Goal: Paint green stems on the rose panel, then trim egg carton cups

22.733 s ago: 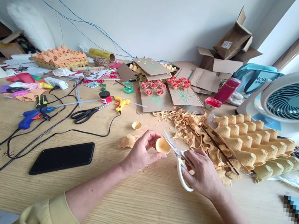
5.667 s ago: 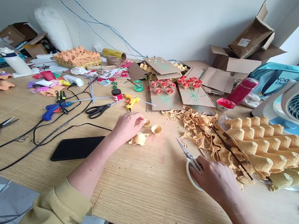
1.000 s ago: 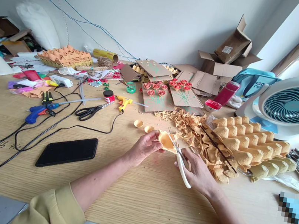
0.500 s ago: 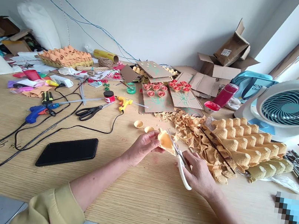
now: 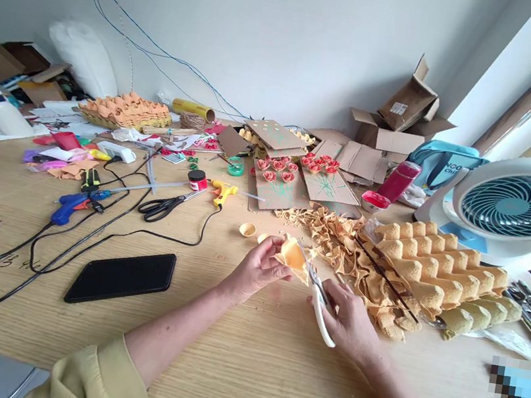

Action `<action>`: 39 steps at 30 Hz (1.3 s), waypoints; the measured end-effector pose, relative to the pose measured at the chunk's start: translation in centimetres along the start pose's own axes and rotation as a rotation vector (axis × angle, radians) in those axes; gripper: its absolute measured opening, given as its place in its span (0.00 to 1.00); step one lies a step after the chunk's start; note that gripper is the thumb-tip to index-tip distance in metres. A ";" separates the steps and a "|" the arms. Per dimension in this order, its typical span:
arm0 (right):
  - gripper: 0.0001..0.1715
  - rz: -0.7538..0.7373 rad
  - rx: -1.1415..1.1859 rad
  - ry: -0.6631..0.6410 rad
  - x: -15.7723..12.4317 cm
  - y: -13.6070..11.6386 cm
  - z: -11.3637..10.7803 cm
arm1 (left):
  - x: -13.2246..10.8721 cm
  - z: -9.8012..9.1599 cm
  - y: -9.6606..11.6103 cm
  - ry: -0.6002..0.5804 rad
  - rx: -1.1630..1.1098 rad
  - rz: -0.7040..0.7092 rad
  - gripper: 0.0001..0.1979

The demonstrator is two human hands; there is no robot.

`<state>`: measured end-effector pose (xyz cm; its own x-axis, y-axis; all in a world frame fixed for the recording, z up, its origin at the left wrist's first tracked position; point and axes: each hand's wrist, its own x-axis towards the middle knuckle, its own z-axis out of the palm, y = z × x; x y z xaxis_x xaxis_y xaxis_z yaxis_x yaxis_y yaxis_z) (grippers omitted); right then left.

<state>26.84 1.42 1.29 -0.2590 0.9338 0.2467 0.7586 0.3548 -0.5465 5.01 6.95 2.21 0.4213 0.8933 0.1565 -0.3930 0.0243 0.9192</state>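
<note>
Pinched in my left hand (image 5: 255,270) is a yellow egg-carton cup (image 5: 293,256) with a ragged rim, its hollow facing up. My right hand (image 5: 347,318) grips white-handled scissors (image 5: 323,317), whose blades meet the cup's right edge. How far the blades are parted is hard to make out. Just beyond my left hand stands a small trimmed cup (image 5: 247,229), and another is partly hidden behind my fingers. A heap of torn carton scraps (image 5: 339,243) spreads beyond and to the right of my right hand.
Stacked egg cartons (image 5: 440,265) lie at right, before a white fan (image 5: 514,203). Red paper flowers (image 5: 275,167) sit on cardboard at the back. Leftward are a phone (image 5: 121,277), black scissors (image 5: 162,207), a yellow glue gun (image 5: 222,192) and a blue glue gun (image 5: 72,207) with trailing cords.
The view has tilted up slightly, so the scene sits lower. The cup has turned a little in my left hand, and the scissors have stayed at its right edge.
</note>
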 end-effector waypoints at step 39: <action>0.13 -0.007 -0.010 -0.064 0.5 -0.1 0.5 | 0.0 0.0 -0.3 -0.006 -0.134 -0.046 0.22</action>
<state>26.28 1.85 1.05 -0.3015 0.9326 0.1984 0.7624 0.3607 -0.5372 5.14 6.96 1.97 0.4464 0.8870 0.1180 -0.4789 0.1254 0.8689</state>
